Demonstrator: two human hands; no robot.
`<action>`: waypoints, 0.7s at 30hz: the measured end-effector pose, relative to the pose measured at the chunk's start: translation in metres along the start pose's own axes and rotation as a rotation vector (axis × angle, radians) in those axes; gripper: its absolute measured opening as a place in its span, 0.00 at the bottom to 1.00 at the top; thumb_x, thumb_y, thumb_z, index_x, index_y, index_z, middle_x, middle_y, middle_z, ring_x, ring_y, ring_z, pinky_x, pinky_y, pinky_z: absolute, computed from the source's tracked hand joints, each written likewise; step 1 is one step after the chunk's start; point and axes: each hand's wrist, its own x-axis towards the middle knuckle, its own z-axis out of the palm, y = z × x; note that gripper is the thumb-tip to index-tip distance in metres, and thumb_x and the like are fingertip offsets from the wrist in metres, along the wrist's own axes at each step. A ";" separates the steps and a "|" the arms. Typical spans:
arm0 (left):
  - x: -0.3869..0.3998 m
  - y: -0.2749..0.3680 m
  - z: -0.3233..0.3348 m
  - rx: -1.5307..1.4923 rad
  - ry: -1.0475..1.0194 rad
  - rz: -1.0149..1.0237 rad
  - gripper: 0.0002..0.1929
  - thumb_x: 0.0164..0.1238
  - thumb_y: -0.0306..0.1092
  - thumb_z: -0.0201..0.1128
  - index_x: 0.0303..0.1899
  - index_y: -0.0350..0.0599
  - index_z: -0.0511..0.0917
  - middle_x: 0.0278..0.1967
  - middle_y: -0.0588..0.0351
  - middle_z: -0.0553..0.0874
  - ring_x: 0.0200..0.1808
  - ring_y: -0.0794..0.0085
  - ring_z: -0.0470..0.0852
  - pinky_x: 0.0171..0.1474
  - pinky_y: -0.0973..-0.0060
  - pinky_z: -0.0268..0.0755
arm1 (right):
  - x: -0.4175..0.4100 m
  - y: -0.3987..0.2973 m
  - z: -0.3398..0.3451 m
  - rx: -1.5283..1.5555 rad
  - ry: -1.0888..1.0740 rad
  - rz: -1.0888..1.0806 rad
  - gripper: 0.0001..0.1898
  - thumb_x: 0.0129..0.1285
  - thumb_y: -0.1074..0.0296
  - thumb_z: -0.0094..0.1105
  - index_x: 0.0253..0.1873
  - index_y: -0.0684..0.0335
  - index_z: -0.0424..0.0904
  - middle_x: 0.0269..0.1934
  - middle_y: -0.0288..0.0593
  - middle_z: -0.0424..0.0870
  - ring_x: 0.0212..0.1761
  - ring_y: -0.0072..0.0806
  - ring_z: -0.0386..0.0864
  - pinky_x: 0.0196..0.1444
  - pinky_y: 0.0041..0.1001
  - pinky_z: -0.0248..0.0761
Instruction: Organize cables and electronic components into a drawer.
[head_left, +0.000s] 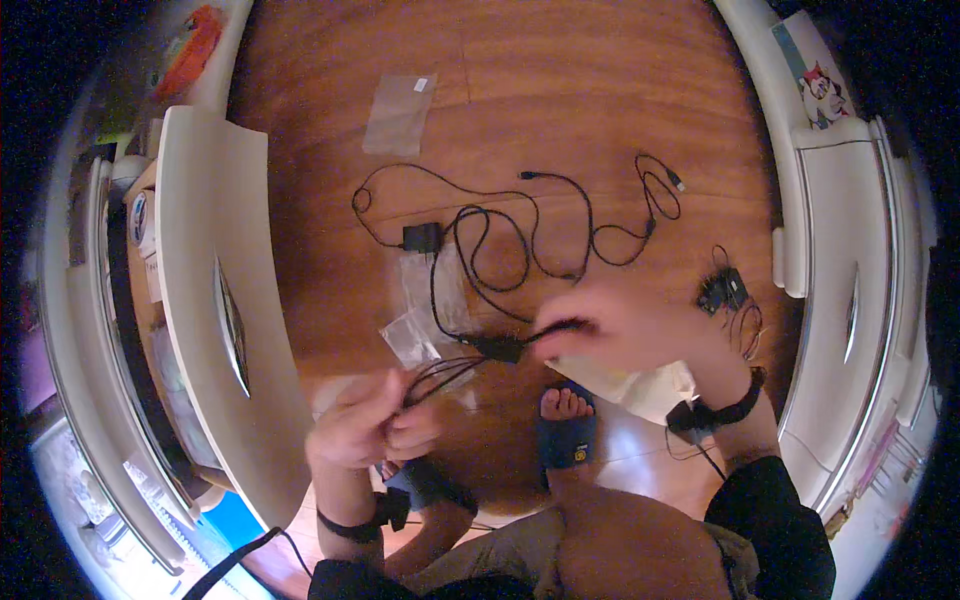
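Observation:
My left hand (382, 424), at the lower left, is closed around several loops of a thin black cable (442, 371). To its right, my right hand (592, 322) grips a black cord; motion blurs its fingers. A dark box-shaped piece (495, 349) hangs between both hands. Further black cables lie tangled on the wooden floor, among them one with a USB plug (679, 182) and one by a black power adapter (421, 238). Clear plastic bags (431, 292) are under the cables. Both wrists wear black straps with small dark units.
An open white drawer (217, 225) juts in at left; white drawers (836, 225) stand at right. A flat clear bag (400, 112) lies at the top. A small black device with thin wires (727, 289) rests at right. My feet in dark slippers (568, 442) are below.

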 end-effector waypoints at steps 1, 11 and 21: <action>-0.005 0.004 -0.007 0.060 -0.007 0.017 0.24 0.81 0.54 0.44 0.27 0.48 0.63 0.17 0.69 0.55 0.16 0.84 0.50 0.18 0.80 0.39 | -0.006 0.004 -0.011 -0.002 0.014 0.018 0.09 0.67 0.64 0.62 0.43 0.64 0.81 0.33 0.48 0.84 0.35 0.37 0.83 0.36 0.33 0.73; -0.009 0.004 -0.050 -0.093 0.098 0.145 0.20 0.80 0.49 0.48 0.26 0.54 0.60 0.17 0.68 0.56 0.16 0.82 0.50 0.19 0.78 0.40 | -0.041 0.024 -0.073 0.003 0.197 0.165 0.09 0.70 0.65 0.59 0.43 0.66 0.80 0.35 0.41 0.84 0.37 0.26 0.81 0.39 0.26 0.73; 0.025 -0.028 -0.080 0.587 0.320 -0.027 0.17 0.79 0.42 0.54 0.28 0.47 0.71 0.21 0.69 0.67 0.21 0.85 0.61 0.23 0.81 0.51 | -0.032 0.029 -0.112 -0.218 0.230 0.221 0.08 0.66 0.67 0.64 0.40 0.67 0.84 0.29 0.37 0.85 0.30 0.19 0.78 0.32 0.22 0.71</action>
